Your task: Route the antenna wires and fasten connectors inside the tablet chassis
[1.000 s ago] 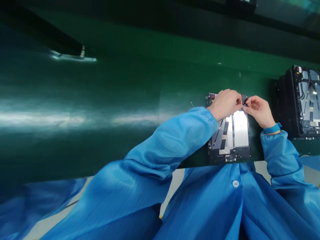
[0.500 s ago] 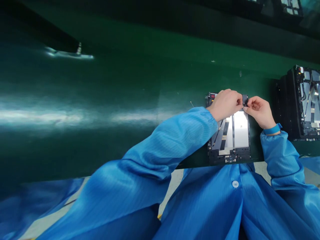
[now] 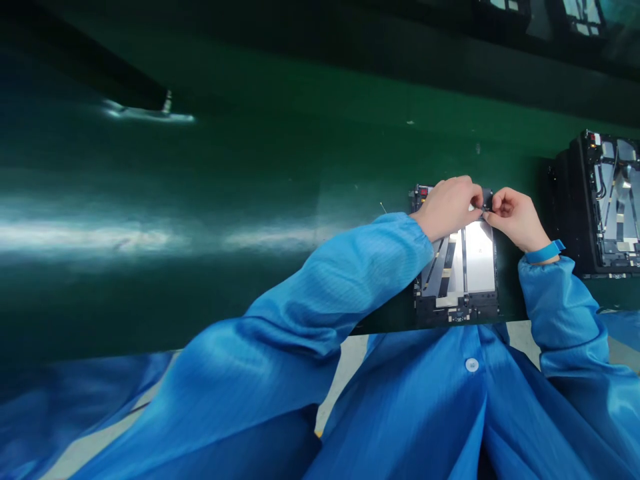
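An opened tablet lies flat near the front edge of the bench, its silver battery plates, dark ribbon cables and black frame showing. My left hand reaches across its upper part, fingers closed in a pinch near the top right corner. From the right, my right hand meets it there, thumb and forefinger pressed together. Between the fingertips is a small dark piece at the tablet's corner; its kind is too small to tell. The left hand covers much of the tablet's top.
A stack of similar opened tablets stands to the right on the green bench. A thin metal-tipped item lies at the far left. More opened units sit beyond a dark raised strip at the back.
Both hands stay at the tablet's top right corner, with only slight finger movement. The view has shifted slightly.
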Demonstrator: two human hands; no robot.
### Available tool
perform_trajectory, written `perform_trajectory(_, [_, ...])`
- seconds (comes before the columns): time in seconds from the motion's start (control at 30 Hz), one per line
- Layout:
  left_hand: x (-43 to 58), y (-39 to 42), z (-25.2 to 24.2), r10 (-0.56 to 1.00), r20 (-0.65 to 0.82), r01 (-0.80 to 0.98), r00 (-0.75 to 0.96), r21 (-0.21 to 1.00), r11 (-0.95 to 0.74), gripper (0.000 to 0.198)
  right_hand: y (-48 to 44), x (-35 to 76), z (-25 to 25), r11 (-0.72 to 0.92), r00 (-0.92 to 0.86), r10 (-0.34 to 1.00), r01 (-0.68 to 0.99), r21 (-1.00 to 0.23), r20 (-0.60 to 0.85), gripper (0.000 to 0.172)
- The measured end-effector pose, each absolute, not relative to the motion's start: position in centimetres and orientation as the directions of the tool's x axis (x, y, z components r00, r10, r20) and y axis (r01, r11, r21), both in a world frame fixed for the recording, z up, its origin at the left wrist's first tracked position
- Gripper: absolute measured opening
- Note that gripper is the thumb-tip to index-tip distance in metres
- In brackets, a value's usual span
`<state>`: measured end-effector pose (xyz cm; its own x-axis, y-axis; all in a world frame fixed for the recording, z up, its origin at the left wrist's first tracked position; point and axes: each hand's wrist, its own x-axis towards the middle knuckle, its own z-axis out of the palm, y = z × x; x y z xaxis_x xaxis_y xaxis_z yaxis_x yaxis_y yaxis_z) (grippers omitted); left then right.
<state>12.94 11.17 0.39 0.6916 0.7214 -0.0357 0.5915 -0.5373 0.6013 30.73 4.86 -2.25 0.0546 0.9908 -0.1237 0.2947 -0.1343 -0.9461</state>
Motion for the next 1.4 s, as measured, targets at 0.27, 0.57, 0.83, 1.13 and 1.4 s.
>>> perform_trajectory(0.27, [4.5,9.5,2.8,0.878,-0.051,0.747,0.476,0.55,-0.373,0.026,5.5,29.8,-3.6,-0.067,0.398,0.917,0.065,-0.996,-0.036,0.023])
perform_trajectory(0.57, [-2.3,3.1,0.0,0.826,0.053,0.616,0.561,0.639,-0.46,0.015,2.6,23.6,0.8,0.032,-0.225,0.974,0.298,-0.954,-0.038,0.02])
perform_trajectory(0.83, [0.4,1.1,3.0,0.789,0.457,0.569,0.41,0.548,-0.613,0.032,2.2,20.5,1.7,0.291,-0.558,0.829,0.482,-0.826,-0.033,0.014])
perform_trajectory(1.13, [1.4,-0.3,-0.7,0.889,-0.264,0.254,0.374,0.951,0.176,0.058,3.1,23.4,1.6,0.451,-0.681,0.732,0.47,-0.759,0.014,0.014])
perform_trajectory(1.4, [1.9,-0.8,-1.7,0.852,-0.378,0.115,0.362,0.925,0.362,0.068,3.8,22.1,-0.6,0.561,-0.685,0.715,0.439,-0.702,0.142,0.014])
